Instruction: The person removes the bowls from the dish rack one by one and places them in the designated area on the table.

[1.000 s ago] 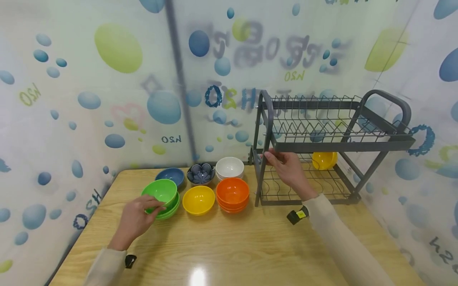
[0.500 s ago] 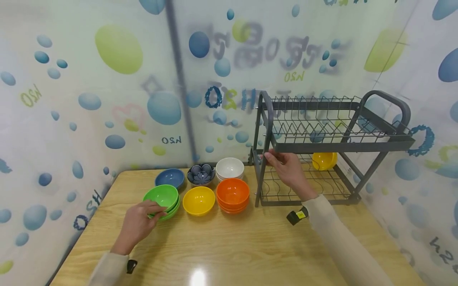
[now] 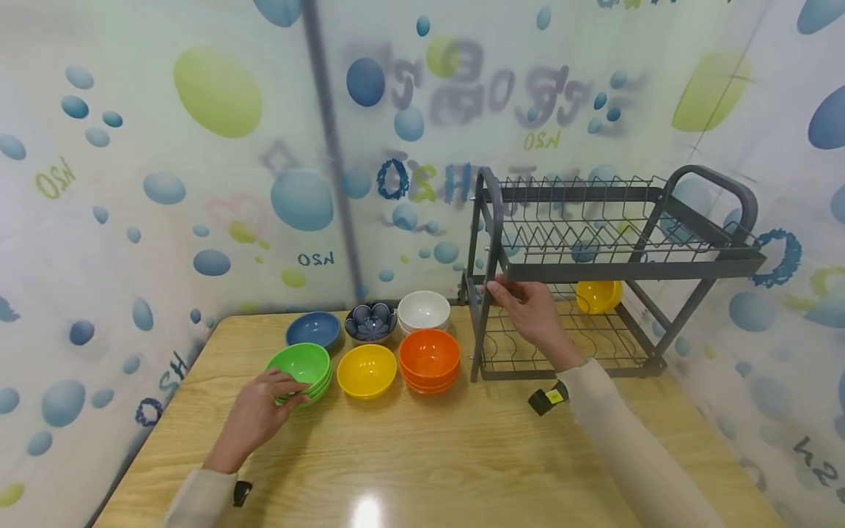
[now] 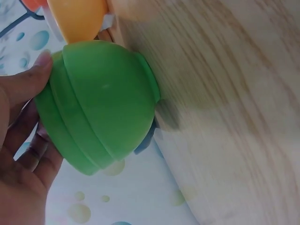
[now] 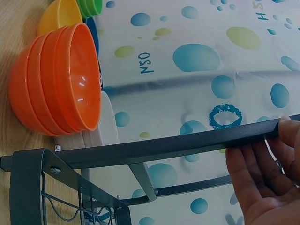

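My left hand (image 3: pixel 254 412) pinches the near rim of the top green bowl (image 3: pixel 300 359) in a nested stack at the table's left. In the left wrist view the thumb lies at the rim of the green bowls (image 4: pixel 108 98), fingers on the inner side; the bowls sit one inside the other, on the wooden table. My right hand (image 3: pixel 533 312) grips the front left post of a dark grey two-tier dish rack (image 3: pixel 634 272). Its thumb and fingers close on that post (image 5: pixel 178 144) in the right wrist view. A yellow bowl (image 3: pixel 597 296) stands tilted on the rack's lower tier.
Beside the green stack stand a yellow bowl (image 3: pixel 367 371) and stacked orange bowls (image 3: pixel 430 358). Behind them are a blue bowl (image 3: pixel 313 330), a flower-patterned dark bowl (image 3: pixel 371 323) and white bowls (image 3: pixel 425 310). A patterned curtain (image 3: pixel 251 183) borders the table's back.
The top green bowl has come down, held by my left hand, and now nests in the green stack. My right hand stays on the rack post.
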The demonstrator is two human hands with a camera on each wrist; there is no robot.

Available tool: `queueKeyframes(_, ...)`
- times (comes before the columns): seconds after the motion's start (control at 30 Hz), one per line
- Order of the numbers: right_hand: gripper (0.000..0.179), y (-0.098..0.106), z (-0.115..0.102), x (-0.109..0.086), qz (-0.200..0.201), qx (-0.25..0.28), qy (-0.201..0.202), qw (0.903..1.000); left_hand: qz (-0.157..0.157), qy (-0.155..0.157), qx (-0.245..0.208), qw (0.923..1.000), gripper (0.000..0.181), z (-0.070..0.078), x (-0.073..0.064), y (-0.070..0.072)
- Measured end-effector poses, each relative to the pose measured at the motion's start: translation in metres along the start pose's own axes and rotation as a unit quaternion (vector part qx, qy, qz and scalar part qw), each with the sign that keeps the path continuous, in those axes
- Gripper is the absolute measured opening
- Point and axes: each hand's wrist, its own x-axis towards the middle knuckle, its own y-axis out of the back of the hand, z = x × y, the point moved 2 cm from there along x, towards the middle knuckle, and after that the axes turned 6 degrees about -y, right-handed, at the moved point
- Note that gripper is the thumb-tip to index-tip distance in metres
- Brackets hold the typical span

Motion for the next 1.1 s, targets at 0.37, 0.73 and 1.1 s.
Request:
queueKeyframes(0.37,0.047,0.0,0.0,-0.001,0.003,-0.001,-0.009,1.0,-0.075,0.07,-0.044,0.9938,0.023,0.002,0.008,-0.001)
queueKeyframes(0.73,0.046,-0.002,-0.003,-0.003,0.007,-0.002,-0.007,0.9999,-0.079,0.096,-0.073,0.9895,0.025,0.008,0.029,-0.009)
queueKeyframes(1.1,0.047,-0.002,-0.003,-0.003,0.006,-0.003,-0.01,0.9999,-0.057,0.066,-0.104,0.9908,0.036,0.017,0.048,-0.021)
